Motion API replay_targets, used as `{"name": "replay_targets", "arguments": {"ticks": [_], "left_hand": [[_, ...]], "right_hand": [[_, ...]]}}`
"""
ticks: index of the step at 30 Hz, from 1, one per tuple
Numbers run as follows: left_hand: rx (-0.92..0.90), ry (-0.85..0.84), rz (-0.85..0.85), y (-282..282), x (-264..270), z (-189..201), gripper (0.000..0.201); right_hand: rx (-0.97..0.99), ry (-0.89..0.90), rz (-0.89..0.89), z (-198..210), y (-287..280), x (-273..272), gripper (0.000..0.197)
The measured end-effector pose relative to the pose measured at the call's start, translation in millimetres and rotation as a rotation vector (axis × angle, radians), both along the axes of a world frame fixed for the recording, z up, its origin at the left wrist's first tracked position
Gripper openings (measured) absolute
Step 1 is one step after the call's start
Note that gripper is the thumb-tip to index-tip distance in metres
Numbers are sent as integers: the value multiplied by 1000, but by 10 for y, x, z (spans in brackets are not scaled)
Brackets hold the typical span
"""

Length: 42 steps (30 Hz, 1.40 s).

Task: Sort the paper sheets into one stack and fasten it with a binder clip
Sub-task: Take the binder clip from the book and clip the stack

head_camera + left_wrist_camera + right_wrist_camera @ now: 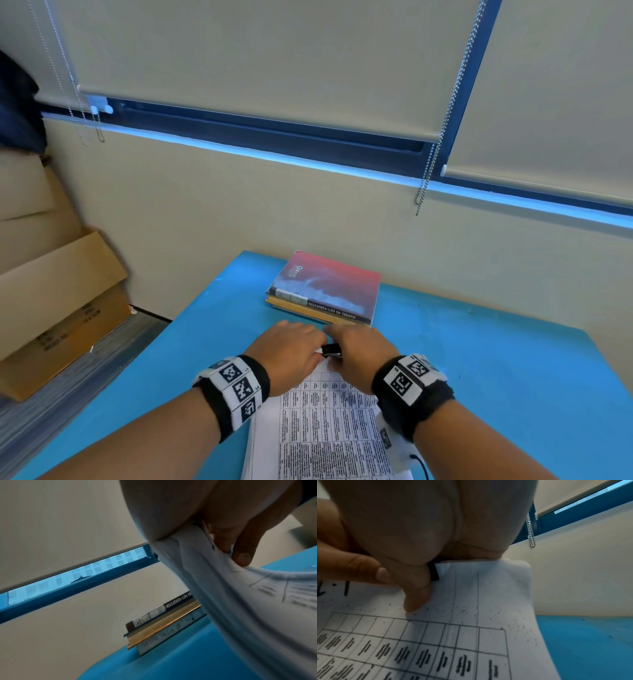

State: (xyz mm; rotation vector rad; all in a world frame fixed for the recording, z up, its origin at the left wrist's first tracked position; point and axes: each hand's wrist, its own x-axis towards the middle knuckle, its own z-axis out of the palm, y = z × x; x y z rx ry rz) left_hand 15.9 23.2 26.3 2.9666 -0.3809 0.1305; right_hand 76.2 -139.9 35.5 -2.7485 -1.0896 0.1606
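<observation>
- Fingers [418, 596] of the right hand [359, 353] are curled and pinch the black binder clip [331, 350] at the far edge of the paper stack [329, 428].
- Fingers [241, 555] of the left hand [291, 356] are curled too, and they grip the same far edge of the paper stack, just beside the clip. That edge is lifted a little off the bench [496, 377].
- The rest of the paper stack lies on the blue bench, between the two wrists, with its printed boxes facing up.
- I think the sheets are already in one pile, and the step now is putting the clip on. I cannot tell if the clip has bitten all the sheets yet.
- Next, the clip needs a firm push all the way onto the edge, while the left hand keeps the sheets lined up. Then both hands can let go.
- Past the paper stack, close to the hands, sit some books [325, 291]. Cardboard boxes [58, 308] stand well off to the left of the stack.
</observation>
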Motion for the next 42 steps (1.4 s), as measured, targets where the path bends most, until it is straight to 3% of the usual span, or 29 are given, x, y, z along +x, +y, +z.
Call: {"name": "replay_targets", "arguments": {"ticks": [2,5,10,13,18,24,30,32,37,42], "left_hand": [[26,-4,-26,-6,-10,2,27],[40,14,-19,10,-1,9,31],[74,-4,5,78,13,-14,56],[66,-14,13,97,23,-20,57],[43,33,9,118,36,-9,65],[-8,50,20,45,0,-2,31],[-115,110,40,15,-9,44,31],[-145,176,92,91,5,35,34],[1,349,298,310,56,43,33],[-270,437,457,322,202,-203,34]], "right_hand": [[-63,38,17,16,10,-7,12],[-63,95,5,38,-15,-10,9],[271,331,-102,165,-128,48,27],[357,316,-137,186,-110,82,33],[260,322,-100,149,-115,73,11],[158,178,-99,36,-115,18,18],[97,189,-133,10,-216,10,8],[35,224,-192,4,-339,67,6],[-40,252,-294,-174,-631,241,16],[-77,282,-405,-385,-660,366,16]]}}
